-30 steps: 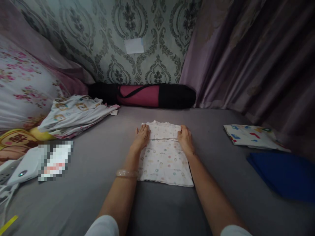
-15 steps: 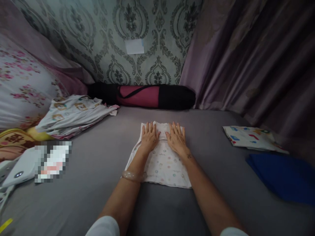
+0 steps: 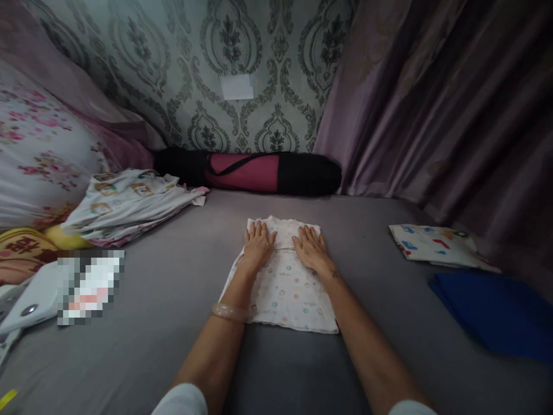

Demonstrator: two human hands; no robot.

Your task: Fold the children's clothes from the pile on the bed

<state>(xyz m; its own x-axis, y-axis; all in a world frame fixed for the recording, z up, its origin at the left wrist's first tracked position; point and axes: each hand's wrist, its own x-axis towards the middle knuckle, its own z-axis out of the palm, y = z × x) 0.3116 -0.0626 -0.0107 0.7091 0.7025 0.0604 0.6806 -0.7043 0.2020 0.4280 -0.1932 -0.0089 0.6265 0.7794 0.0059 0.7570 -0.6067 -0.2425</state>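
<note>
A small white garment [image 3: 287, 288] with a pale dotted print lies flat on the grey sheet, its upper part folded over. My left hand [image 3: 258, 245] rests palm down on the upper left of the cloth, fingers stretched out and pointing away from me. On the upper right of the same cloth lies my right hand [image 3: 310, 248], also flat with its fingers extended. A strip of cloth shows between the two hands. Neither hand grips anything. A pale bangle [image 3: 230, 312] circles the left wrist.
A black and red long bag [image 3: 246, 172] lies along the wall. Crumpled printed clothes [image 3: 133, 202] and a white device [image 3: 38, 294] are at left. On the right are a folded colourful-print cloth [image 3: 440, 246] and a blue cloth [image 3: 496, 311].
The view has tilted slightly. Both hands stay flat on the garment, with their fingers a little closer together, and my left hand has shifted slightly to the left.
</note>
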